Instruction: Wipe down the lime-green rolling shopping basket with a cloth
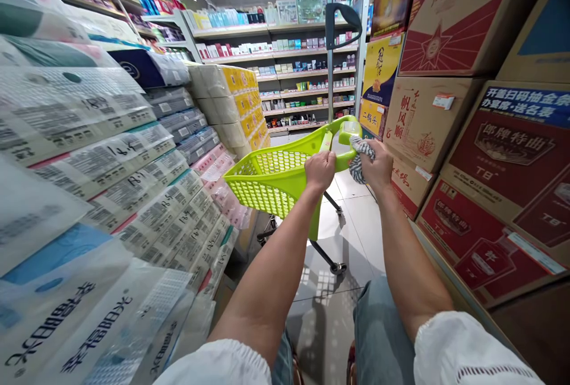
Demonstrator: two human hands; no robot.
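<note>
A lime-green plastic shopping cart (276, 189) with a perforated basket stands in front of me, turned to the left. My left hand (319, 170) is closed around its handle bar near the basket. Close by on the right, my right hand (377, 165) is wrapped around a grey-and-white striped cloth (361, 160), bunched against the handle's right end. Part of the cloth is hidden in the fingers. Below the basket, dark legs end in casters (337, 268) on the tiled floor.
Stacked packs of tissue paper (146, 189) line the left side. Cardboard liquor cartons (503, 153) are piled on the right. Ahead stand shelves of small boxed goods (303, 67) and an upright metal pole (330, 85) with a dark looped handle (341, 25). Pale floor tiles (356, 230) run between.
</note>
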